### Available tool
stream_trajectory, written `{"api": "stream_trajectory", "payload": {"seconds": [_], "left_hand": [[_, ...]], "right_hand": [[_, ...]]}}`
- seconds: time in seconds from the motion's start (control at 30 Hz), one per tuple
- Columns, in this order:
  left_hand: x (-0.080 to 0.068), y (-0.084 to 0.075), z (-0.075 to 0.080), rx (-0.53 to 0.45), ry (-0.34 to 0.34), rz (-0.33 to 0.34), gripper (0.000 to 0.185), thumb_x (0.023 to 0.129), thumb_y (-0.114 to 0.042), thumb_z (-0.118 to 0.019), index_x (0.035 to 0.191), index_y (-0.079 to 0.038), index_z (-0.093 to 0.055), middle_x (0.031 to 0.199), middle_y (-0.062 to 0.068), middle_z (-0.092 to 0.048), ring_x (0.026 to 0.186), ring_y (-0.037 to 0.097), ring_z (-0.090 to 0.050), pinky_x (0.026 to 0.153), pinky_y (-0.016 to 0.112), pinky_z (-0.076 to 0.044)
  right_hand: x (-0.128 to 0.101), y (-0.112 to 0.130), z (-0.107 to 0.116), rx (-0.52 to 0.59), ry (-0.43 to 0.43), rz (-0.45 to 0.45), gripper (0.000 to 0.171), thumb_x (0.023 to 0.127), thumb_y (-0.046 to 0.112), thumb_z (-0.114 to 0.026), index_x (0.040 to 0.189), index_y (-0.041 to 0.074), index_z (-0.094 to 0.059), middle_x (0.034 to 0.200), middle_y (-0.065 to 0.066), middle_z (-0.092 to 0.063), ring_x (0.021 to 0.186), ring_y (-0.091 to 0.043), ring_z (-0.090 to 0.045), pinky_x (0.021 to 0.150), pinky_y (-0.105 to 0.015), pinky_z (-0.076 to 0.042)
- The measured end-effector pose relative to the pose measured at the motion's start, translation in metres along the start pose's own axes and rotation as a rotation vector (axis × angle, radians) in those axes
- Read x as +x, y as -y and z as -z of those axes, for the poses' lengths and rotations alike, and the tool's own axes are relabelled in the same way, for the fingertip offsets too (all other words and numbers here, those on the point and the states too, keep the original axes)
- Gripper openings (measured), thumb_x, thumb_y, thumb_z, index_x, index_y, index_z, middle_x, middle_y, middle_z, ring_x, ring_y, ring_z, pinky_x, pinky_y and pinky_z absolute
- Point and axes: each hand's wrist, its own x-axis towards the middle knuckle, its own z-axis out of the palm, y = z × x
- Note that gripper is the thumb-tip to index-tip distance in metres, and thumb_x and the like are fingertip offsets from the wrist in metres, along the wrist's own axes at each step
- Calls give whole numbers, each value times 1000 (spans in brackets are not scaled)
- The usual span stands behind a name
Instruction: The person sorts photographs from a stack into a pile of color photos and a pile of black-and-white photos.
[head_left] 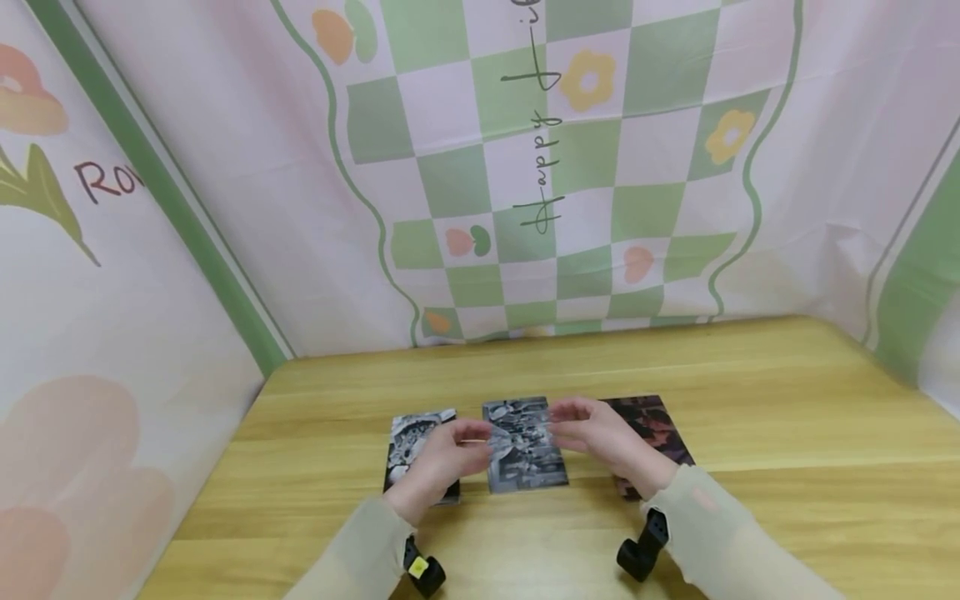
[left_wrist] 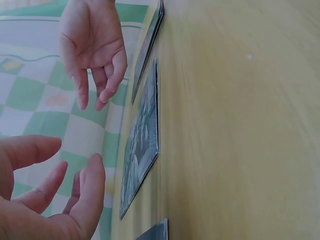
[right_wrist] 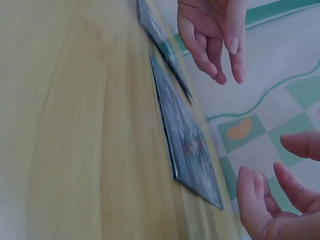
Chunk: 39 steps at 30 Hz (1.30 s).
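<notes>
Wooden table (head_left: 750,400) backed by pastel checked cloth holds three photo cards in a row. Left hand (head_left: 435,462) and right hand (head_left: 600,437) hover above the middle card (head_left: 525,458), fingers loosely spread, holding nothing.

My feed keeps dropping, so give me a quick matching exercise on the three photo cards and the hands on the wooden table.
Things:
1. middle black-and-white photo card
2. dark reddish photo card
3. left black-and-white photo card
4. left hand

Places or states:
A. partly under the right hand
B. open, holding nothing
C. flat between both hands
D. nearest the left wall

Pairs: 1-C, 2-A, 3-D, 4-B
</notes>
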Motion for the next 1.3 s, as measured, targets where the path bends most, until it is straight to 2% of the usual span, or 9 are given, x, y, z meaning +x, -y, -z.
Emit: {"api": "stream_trajectory", "payload": {"seconds": [0.3, 0.67, 1.0, 1.3], "left_hand": [[0, 3, 1, 27, -10, 23, 42, 90, -3, -61, 130, 3, -51, 129, 21, -53, 109, 28, -59, 89, 37, -55], [2, 6, -2, 83, -20, 27, 42, 88, -3, -64, 128, -1, -53, 131, 22, -52, 118, 35, -53, 91, 40, -53], [5, 9, -3, 46, -6, 41, 40, 88, -1, -62, 127, 2, -53, 133, 24, -49, 118, 36, -53, 91, 39, -53], [5, 10, -3, 12, 6, 40, 41, 89, -2, -62, 129, 3, -52, 133, 25, -48, 115, 35, -55, 92, 41, -53]], "right_hand": [[-1, -3, 6, -49, -41, -45, 45, 95, 7, -53, 133, -12, -39, 133, -30, -44, 117, -34, -53, 94, -40, -51], [-1, -8, 11, -85, -13, -84, 46, 95, 8, -54, 134, -10, -39, 134, -33, -41, 116, -36, -53, 94, -42, -51], [4, -9, 5, -94, -2, -69, 47, 94, 7, -55, 134, -11, -38, 135, -33, -41, 119, -39, -50, 95, -44, -50], [5, -9, 0, -88, -31, -79, 44, 94, 6, -55, 133, -10, -41, 135, -32, -42, 118, -38, -51, 95, -43, -51]]}}
